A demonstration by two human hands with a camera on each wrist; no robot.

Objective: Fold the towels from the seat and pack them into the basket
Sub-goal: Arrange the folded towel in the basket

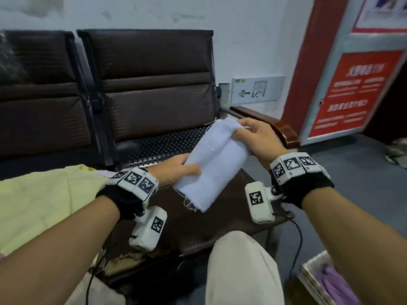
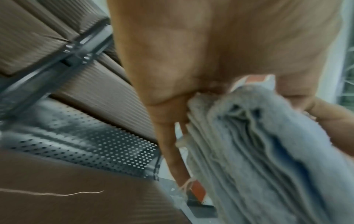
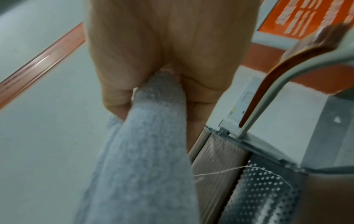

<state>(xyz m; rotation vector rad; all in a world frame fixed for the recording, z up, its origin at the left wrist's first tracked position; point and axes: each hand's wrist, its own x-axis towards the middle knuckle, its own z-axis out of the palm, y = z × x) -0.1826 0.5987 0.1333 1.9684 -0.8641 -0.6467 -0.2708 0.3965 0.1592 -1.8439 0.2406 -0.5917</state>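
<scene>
A pale blue towel [image 1: 212,164], folded into a thick wad, hangs in the air above the brown seat [image 1: 198,221]. My left hand [image 1: 182,166] grips its lower left side, thumb on top. My right hand [image 1: 246,134] pinches its upper right corner. The left wrist view shows the towel's stacked folded edges [image 2: 258,151] in that hand's grip. In the right wrist view the towel [image 3: 145,151] runs down from between my fingers. A pale yellow towel [image 1: 37,199] lies on the seat to the left. The basket [image 1: 317,271] sits at the lower right with a purple towel [image 1: 337,287] inside.
Dark padded backrests [image 1: 154,73] rise behind the seats, with perforated metal [image 1: 167,144] at the seat's back. A wooden armrest [image 1: 275,126] stands just right of my right hand. A red notice board [image 1: 352,93] leans against the wall. My knee [image 1: 240,260] is in front of the seat.
</scene>
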